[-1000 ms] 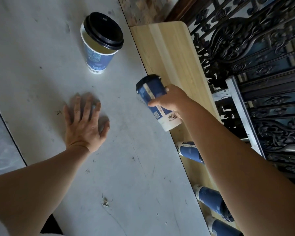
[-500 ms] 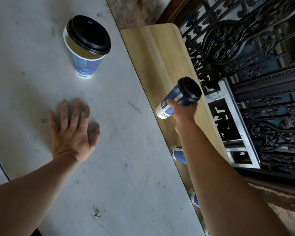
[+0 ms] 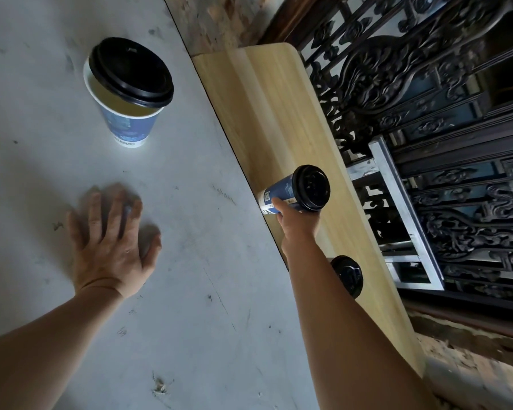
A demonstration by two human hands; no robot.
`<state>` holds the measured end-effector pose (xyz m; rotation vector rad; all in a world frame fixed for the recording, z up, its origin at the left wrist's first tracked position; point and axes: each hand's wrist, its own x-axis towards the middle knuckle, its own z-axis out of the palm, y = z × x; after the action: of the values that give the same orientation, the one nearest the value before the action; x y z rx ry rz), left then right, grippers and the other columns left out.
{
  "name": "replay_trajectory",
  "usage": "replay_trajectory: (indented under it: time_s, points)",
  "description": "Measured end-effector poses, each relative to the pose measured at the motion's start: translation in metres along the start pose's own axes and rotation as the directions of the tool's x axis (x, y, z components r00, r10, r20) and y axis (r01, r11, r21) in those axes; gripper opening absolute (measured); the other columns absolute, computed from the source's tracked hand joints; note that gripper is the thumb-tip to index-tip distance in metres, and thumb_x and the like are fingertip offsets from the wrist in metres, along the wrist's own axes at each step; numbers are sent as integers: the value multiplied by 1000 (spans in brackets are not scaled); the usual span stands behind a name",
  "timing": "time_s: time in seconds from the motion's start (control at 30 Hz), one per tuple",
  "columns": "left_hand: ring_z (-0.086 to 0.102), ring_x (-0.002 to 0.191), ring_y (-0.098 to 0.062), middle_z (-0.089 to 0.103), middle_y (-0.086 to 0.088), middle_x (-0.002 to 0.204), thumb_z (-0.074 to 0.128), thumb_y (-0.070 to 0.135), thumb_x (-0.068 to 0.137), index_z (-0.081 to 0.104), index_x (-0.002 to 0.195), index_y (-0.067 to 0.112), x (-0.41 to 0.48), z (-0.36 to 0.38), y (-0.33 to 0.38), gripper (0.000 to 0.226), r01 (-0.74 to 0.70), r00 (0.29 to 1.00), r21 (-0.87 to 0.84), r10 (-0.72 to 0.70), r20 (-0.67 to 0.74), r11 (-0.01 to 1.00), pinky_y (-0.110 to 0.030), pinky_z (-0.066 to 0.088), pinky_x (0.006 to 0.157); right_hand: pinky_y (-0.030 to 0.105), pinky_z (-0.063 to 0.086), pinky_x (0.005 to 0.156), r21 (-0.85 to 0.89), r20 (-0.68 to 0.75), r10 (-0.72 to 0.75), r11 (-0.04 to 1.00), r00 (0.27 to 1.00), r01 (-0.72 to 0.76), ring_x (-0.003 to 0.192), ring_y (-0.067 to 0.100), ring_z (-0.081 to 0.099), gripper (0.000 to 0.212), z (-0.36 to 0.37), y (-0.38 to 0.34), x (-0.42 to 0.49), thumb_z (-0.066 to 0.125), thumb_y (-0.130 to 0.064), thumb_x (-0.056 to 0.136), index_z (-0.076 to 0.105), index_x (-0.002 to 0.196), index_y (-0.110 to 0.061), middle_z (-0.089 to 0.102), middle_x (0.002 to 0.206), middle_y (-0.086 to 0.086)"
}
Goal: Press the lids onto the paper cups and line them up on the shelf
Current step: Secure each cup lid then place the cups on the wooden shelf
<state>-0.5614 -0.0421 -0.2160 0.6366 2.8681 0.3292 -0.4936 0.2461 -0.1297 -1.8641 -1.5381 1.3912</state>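
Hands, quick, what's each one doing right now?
Left hand: open, flat on the grey table.
Right hand: closed around the black-lidded blue paper cup.

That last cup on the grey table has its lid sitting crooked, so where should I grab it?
Grip the cup around its blue paper wall below the rim, coming from the side. It stands upright, and its lid lies tilted and unsealed, so lifting by the lid would likely pull it off.

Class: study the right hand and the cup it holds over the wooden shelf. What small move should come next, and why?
Probably lower the lidded cup onto the shelf and release: the right hand holds it over bare wood, just beyond a lidded cup already placed.
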Motion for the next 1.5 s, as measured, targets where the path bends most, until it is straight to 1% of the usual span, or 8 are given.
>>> replay_trajectory:
  time_s: [0.37,0.53,0.8,0.97,1.13,1.23,1.37,1.5]
  points:
    - [-12,154,-22,29,-11,162,37,59,86,37,151,18,-2,4,-2,77,2,1000,-63,-3,-6,998,-56,-13,119,54,57,96,-18,-55,13,1000,998,-14,93,21,67,65,-1,8,-14,88,-5,63,59,120,-16,68,93,-1]
    - [-2,157,-31,27,-12,162,39,60,84,36,151,16,-2,8,-4,81,-42,999,-93,39,-30,995,-55,-16,118,48,56,98,-24,-59,78,997,995,-79,108,25,63,80,-11,14,-30,82,-4,72,47,141,-24,60,130,-3]
    - [11,153,-44,37,-19,158,34,57,89,39,151,10,-4,-7,-6,78,-56,998,-163,61,31,985,-63,-5,119,45,60,91,-248,64,278,935,958,-255,61,15,54,51,-28,39,-108,71,-9,86,50,132,-12,53,79,-3]
    - [23,151,-42,36,-15,161,51,37,86,48,147,16,-3,-39,-21,64,-113,976,-212,149,162,971,-60,15,119,31,58,65,-362,311,349,904,884,-229,80,18,63,43,-32,61,-172,68,-10,87,57,128,-18,66,89,5]
    - [29,149,-30,35,-11,160,50,34,98,57,134,19,-5,-79,-45,40,-265,818,-17,233,526,964,-33,30,117,39,62,86,-521,434,294,853,851,-29,95,24,67,37,-16,48,-213,67,-15,91,62,127,-15,68,114,12]
    - [63,111,-23,68,-16,124,51,25,94,69,100,8,0,-111,-47,26,-294,672,-61,251,697,954,-22,46,79,42,60,93,-589,547,235,790,803,171,93,26,66,38,1,30,-229,64,-20,93,61,130,-15,65,117,8]
    - [64,85,-25,68,-7,109,52,33,98,61,100,19,31,-155,-55,16,-20,430,-164,156,889,986,-28,48,70,40,50,106,-728,636,177,461,751,508,128,26,57,40,35,9,-239,54,-18,94,60,134,-23,58,141,5]
    - [64,83,-28,63,-5,122,49,29,102,57,115,16,97,-183,-67,20,298,454,-214,59,889,930,-38,51,82,41,49,107,-737,658,198,366,727,567,129,31,56,47,67,-25,-237,46,-5,94,59,138,-16,55,144,13]
